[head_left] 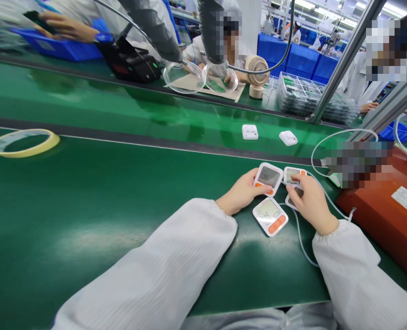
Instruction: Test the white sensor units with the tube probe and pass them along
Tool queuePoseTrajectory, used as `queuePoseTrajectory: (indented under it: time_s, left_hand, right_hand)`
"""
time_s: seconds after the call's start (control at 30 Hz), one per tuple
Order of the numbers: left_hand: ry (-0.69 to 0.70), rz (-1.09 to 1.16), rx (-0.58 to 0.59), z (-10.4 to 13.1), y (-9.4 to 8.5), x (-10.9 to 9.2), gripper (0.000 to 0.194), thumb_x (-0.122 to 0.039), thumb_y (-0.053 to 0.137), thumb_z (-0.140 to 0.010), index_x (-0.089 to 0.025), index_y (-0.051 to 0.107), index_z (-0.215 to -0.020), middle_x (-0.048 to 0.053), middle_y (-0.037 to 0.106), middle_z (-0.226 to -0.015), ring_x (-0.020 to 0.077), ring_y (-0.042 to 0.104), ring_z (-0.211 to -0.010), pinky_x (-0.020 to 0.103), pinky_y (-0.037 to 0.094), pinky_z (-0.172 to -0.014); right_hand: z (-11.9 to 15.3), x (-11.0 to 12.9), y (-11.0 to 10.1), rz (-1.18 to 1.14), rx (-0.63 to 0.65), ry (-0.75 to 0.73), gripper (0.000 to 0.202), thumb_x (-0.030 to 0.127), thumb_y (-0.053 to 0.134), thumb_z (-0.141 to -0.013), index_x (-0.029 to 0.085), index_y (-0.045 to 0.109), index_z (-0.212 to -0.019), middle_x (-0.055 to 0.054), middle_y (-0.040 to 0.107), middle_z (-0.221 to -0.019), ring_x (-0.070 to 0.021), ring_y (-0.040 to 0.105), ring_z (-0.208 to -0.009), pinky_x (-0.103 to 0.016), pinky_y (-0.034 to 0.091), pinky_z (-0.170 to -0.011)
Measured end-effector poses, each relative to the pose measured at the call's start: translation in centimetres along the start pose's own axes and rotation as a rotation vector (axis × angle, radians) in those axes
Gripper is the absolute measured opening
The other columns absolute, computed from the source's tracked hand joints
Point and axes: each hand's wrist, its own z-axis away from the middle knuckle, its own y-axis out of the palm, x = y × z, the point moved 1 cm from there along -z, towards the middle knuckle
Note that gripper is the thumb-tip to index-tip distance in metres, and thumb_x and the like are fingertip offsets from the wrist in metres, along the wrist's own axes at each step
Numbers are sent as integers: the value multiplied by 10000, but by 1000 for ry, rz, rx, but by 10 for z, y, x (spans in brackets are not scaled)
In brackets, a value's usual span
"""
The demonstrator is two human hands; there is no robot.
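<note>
head view. your left hand (241, 192) holds the upper-left monitor (268, 178) by its left edge, thumb on the near corner, fingers closed on the casing; the unit sits tilted with its screen toward you. your right hand (309, 200) lies over a second unit (293, 200), which is mostly hidden beneath the palm, so i cannot tell whether the fingers clamp it or only rest on it; the forefinger reaches up to a small monitor (294, 174) just beyond. a third monitor (270, 216), orange button toward you, lies flat on the green belt (121, 192) between your wrists, touched by neither hand. a thin white cable (301, 243) runs from under the right hand toward your right sleeve.

judgement: the units are crowded, edges nearly touching. keep the left grip on the casing edge and off the screen. press with the fingertip only, and steady the unit under your palm so it does not slide on the belt. mind the cable; a snag with the wrist could drag a unit.

same view, surroundings. an orange box (388, 215) stands just right of your right arm. two white units (250, 132) lie on the far belt, well apart from you. a tape roll (23, 142) lies far left. other people's hands work across the line.
</note>
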Motion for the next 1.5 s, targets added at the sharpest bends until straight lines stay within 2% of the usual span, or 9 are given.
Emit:
queuePoseTrajectory:
  time_s: [0.27, 0.5, 0.6, 0.7, 0.83, 0.93, 1.1, 1.23, 1.5]
  left_hand:
    - [9, -7, -351, -14, -25, 1, 553, -225, 774, -742, -167, 524, -1232, 113, 689, -1151, 231, 705, -962, 421, 587, -890]
    - [24, -287, -449, -18, -40, 2, 611, -226, 607, -877, -156, 381, -1440, 111, 672, -1095, 203, 701, -900, 376, 595, -846]
    - [65, -592, -433, -14, -43, -3, 496, -280, 611, -863, -172, 529, -1341, 78, 668, -975, 233, 665, -854, 430, 564, -860]
    - [126, -913, -430, -9, -43, -9, 363, -373, 613, -856, -171, 667, -1153, 105, 627, -1013, 280, 627, -935, 455, 525, -889]
    - [238, -963, -493, -1, -36, -17, 323, -398, 560, -879, -141, 698, -1017, 133, 601, -1088, 280, 615, -982, 424, 514, -875]
    - [368, -772, -333, 7, -19, -21, 312, -420, 536, -901, -165, 699, -977, 96, 665, -999, 240, 628, -915, 370, 516, -813]
    - [257, -431, 35, 20, 11, -20, 507, -419, 651, -839, -186, 596, -1286, 88, 702, -1128, 223, 654, -915, 339, 516, -786]
    - [164, -283, 78, 22, 18, -18, 509, -355, 687, -809, -165, 596, -1273, 95, 695, -1137, 238, 647, -952, 345, 507, -815]
    - [69, 78, 145, 17, 15, -13, 552, -404, 756, -780, -145, 599, -1242, 70, 709, -968, 186, 640, -821, 293, 499, -738]
  right_hand:
    - [-5, -20, -21, 50, 276, 210, 281, 481, 587, -919, 214, 670, -945, -49, 711, -904, -213, 655, -782, -303, 450, -658]
    - [-3, -11, -24, 165, 401, 315, 342, 554, 709, -803, 225, 647, -869, -26, 668, -769, -194, 583, -630, -276, 334, -536]
    - [-2, -7, -23, 76, 446, 373, 365, 576, 713, -793, 224, 656, -872, -15, 650, -720, -192, 575, -616, -275, 339, -533]
    - [-3, -9, -25, -60, 431, 379, 373, 580, 691, -803, 213, 642, -758, -9, 622, -673, -181, 554, -610, -278, 356, -544]
    - [-5, -15, -29, -218, 164, 444, 379, 575, 670, -816, 203, 613, -769, 10, 591, -645, -151, 506, -576, -277, 374, -562]
    - [-4, -15, -22, -481, 4, 541, 397, 597, 657, -822, 208, 584, -825, 23, 576, -626, -141, 514, -543, -267, 399, -540]
    - [1, 3, 2, -951, 2, 570, 440, 616, 701, -798, 199, 579, -864, 9, 618, -686, -128, 581, -564, -238, 454, -529]
    - [4, 13, 11, -1163, 99, 568, 517, 635, 611, -863, 183, 651, -1111, -22, 657, -749, -140, 622, -602, -253, 489, -549]
    - [4, 9, 10, -843, 185, 340, 389, 414, 576, -925, 230, 658, -1258, -52, 723, -1064, -198, 673, -902, -304, 528, -740]
